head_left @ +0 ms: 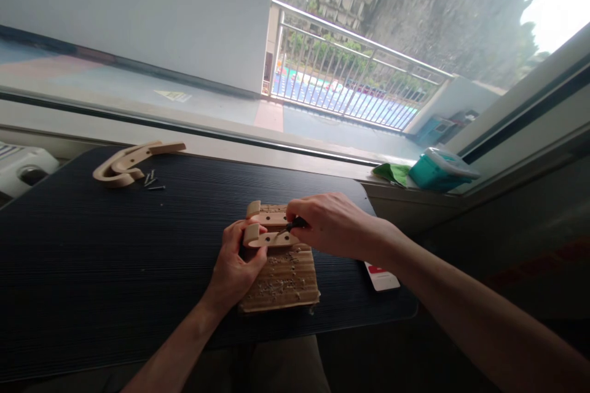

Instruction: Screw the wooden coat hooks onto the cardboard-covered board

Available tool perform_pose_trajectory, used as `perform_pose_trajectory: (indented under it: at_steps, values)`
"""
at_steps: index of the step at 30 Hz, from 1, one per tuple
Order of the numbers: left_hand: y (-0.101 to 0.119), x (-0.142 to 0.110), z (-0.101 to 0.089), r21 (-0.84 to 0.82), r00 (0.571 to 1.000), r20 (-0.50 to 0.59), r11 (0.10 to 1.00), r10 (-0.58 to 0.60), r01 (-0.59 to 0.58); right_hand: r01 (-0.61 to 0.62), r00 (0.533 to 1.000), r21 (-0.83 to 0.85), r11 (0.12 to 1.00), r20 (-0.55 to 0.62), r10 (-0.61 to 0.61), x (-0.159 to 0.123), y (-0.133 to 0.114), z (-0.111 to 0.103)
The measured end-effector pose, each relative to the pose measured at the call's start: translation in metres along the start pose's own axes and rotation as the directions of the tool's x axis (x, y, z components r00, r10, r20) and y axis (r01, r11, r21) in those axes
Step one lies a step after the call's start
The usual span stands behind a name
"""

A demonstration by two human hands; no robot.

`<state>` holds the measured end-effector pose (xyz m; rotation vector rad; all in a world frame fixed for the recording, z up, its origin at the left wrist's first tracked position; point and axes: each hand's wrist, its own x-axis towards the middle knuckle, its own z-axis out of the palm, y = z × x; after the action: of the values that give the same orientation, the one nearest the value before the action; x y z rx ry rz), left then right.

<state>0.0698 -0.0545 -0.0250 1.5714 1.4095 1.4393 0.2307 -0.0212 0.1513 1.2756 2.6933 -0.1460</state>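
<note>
A worn, layered cardboard block (281, 285) pitted with small holes lies on the dark table. On its far part rest two pale curved wooden pieces, a nearer one (275, 239) and a farther one (271, 219), with dark screws or holes along them. My left hand (235, 261) is closed on the curved end of the nearer wooden piece, thumb at its near side. My right hand (322, 224) grips the black handle of a screwdriver (297, 223), its thin shaft slanting down left to the nearer piece; its tip is too small to place exactly.
Loose curved wooden pieces (117, 172) and several screws (151, 179) lie at the table's far left. A white and red card (382, 276) is near the right edge. Beyond, a green cloth (391, 173) and teal container (440, 171) sit on the window sill.
</note>
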Motion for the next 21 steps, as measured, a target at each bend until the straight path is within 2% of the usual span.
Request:
perform_pose_trajectory:
  at_steps: [5, 10, 14, 17, 21]
  values:
    - [0.002, 0.001, -0.001, 0.001, 1.0, 0.007, 1.0, -0.002, 0.002, 0.128, 0.992, 0.069, 0.989, -0.016, -0.128, 0.004, -0.006, -0.001]
    - [0.0, 0.001, 0.0, -0.004, 1.0, 0.0, 1.0, -0.001, 0.001, 0.164, 0.986, 0.034, 0.986, 0.016, -0.165, 0.011, -0.01, -0.004]
    - [-0.001, 0.001, 0.001, 0.006, 1.0, -0.016, 1.0, -0.007, 0.007, 0.234, 0.969, 0.001, 0.972, 0.088, -0.233, 0.023, -0.013, -0.01]
    - [0.0, 0.001, 0.001, 0.033, 0.999, -0.036, 0.999, -0.022, 0.024, 0.317, 0.933, -0.002, 0.949, 0.18, -0.311, 0.033, -0.018, -0.018]
    - [0.002, 0.001, -0.001, 0.06, 0.999, -0.03, 0.998, -0.027, 0.028, 0.363, 0.902, -0.008, 0.932, 0.255, -0.349, 0.044, -0.024, -0.026]
